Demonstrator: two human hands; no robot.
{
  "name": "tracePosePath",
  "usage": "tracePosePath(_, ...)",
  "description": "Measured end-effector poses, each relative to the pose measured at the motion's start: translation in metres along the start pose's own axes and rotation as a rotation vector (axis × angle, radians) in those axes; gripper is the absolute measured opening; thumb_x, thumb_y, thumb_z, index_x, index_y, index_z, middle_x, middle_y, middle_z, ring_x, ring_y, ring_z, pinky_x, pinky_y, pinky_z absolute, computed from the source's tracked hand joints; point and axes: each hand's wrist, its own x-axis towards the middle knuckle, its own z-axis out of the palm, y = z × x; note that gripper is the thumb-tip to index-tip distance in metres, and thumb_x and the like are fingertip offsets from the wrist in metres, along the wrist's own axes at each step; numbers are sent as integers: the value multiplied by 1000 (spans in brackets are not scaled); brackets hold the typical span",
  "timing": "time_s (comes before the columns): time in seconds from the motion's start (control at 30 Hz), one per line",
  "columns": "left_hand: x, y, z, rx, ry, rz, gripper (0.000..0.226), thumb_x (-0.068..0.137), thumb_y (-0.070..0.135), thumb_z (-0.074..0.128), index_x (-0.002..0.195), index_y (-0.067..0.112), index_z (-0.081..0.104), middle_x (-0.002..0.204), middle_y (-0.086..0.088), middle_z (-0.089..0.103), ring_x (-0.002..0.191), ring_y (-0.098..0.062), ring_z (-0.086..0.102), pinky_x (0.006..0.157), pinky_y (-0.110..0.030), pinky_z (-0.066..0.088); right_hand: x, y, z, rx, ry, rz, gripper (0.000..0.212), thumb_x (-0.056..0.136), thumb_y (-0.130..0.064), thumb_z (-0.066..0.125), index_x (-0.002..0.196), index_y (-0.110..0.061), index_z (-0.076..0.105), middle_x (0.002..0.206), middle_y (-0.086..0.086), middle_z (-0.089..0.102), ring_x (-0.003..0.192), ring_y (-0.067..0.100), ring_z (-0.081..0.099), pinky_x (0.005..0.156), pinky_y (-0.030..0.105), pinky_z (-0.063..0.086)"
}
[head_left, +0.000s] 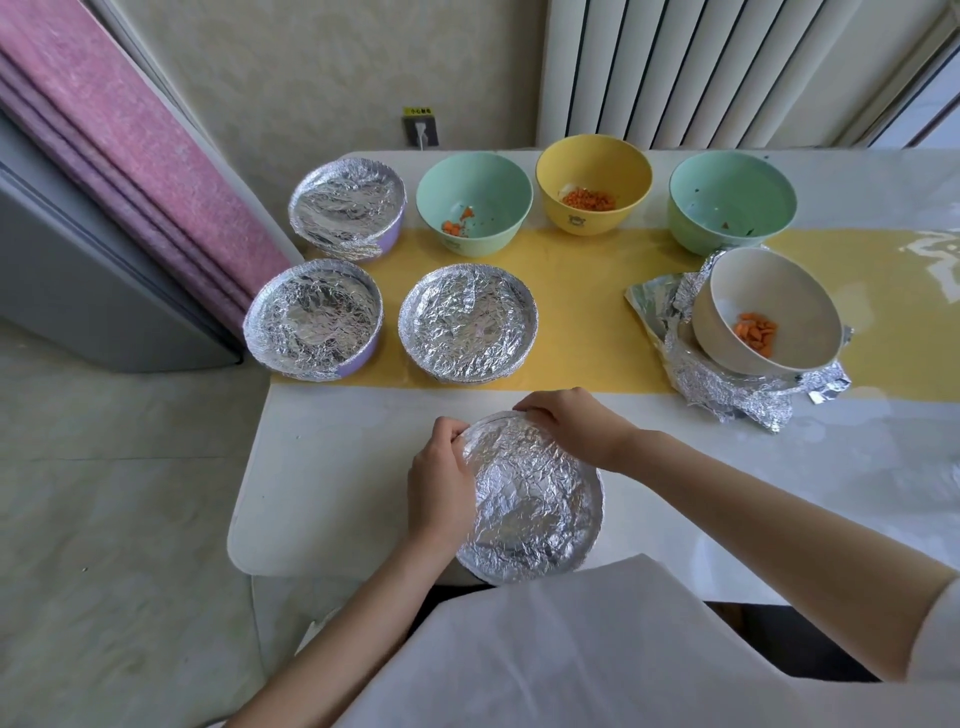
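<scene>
A bowl covered with crinkled silver foil (532, 501) sits at the near edge of the white table (322, 457). My left hand (441, 491) curls round its left rim, fingers pinching the foil edge. My right hand (569, 423) grips the far rim, fingers curled over the foil. Three more foil-covered bowls stand further back: one in the middle (467, 325), one at the left (314, 319), one at the far left (348, 208).
Along the back stand a green bowl (475, 202) with a few carrot bits, a yellow bowl (592, 189) with diced carrot and another green bowl (732, 200). At the right a white bowl (763, 312) with carrot pieces tilts on loose foil (727, 389). A yellow runner (582, 312) crosses the table.
</scene>
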Motion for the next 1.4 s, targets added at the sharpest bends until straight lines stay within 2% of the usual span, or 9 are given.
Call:
tracePosePath(0.13, 5, -3, -1, -54, -59, 24, 17, 95, 11, 47, 106, 9, 59, 96, 0, 66, 88, -17, 60, 70, -21, 39, -2, 3, 2, -15, 5, 12, 28, 100, -17, 42, 119, -8, 61, 107, 9, 68, 95, 26, 60, 72, 21, 35)
tracePosePath(0.23, 14, -1, 1, -116, -154, 1, 22, 96, 8, 46, 108, 12, 64, 81, 6, 64, 71, -10, 56, 65, -19, 40, -2, -2, 2, -63, 4, -1, 29, 101, -18, 41, 120, -9, 60, 104, 9, 68, 93, 27, 61, 76, 28, 39)
tracePosePath(0.43, 12, 0, 1, -62, -149, 43, 24, 95, 5, 45, 102, 12, 67, 68, 1, 58, 60, -15, 48, 56, -21, 30, -3, -4, 9, -26, 60, 25, 24, 99, -14, 44, 107, -5, 65, 96, 11, 69, 89, 29, 60, 76, 31, 41)
tracePosePath(0.53, 7, 1, 2, -37, -138, 61, 25, 96, 6, 44, 105, 13, 66, 77, -7, 67, 70, -25, 60, 59, -25, 36, -6, -3, 11, -28, 86, 22, 23, 98, -12, 45, 104, -5, 66, 94, 11, 69, 85, 29, 61, 74, 33, 43)
tracePosePath(0.67, 3, 7, 0, -6, -54, 127, 28, 94, 1, 45, 110, 14, 64, 89, -7, 70, 79, -25, 63, 64, -20, 38, -11, -6, 5, 65, 127, 8, 24, 98, -14, 45, 109, -5, 64, 98, 9, 68, 78, 20, 56, 67, 22, 33)
tracePosePath(0.87, -8, 11, -2, -49, 69, 257, 33, 91, -4, 42, 116, 9, 59, 114, -4, 63, 100, -20, 59, 83, -24, 45, -12, -12, -10, 275, 114, 89, 33, 98, -22, 47, 128, -10, 53, 121, 6, 62, 106, 22, 58, 90, 29, 43)
tracePosePath(1.07, -3, 11, -5, -4, 34, 388, 32, 94, 25, 37, 109, 9, 61, 100, -1, 55, 95, -14, 49, 83, -32, 43, -21, -11, -5, 362, 110, 80, 31, 97, -18, 48, 127, -12, 55, 119, 3, 63, 107, 19, 58, 92, 27, 43)
tracePosePath(1.3, 0, 12, -1, 31, 35, 442, 32, 93, 21, 37, 108, 9, 64, 96, -2, 53, 91, -16, 48, 80, -29, 41, -24, -7, -10, 269, 49, 9, 29, 98, -15, 45, 123, -14, 61, 119, 5, 64, 106, 25, 59, 93, 31, 43)
tracePosePath(1.4, 0, 11, 0, 81, 67, 459, 31, 92, 18, 40, 107, 9, 65, 90, -3, 50, 86, -17, 44, 76, -31, 40, -24, -7, -12, 167, 71, -60, 28, 97, -12, 48, 121, -10, 62, 121, 7, 63, 110, 22, 57, 87, 17, 36)
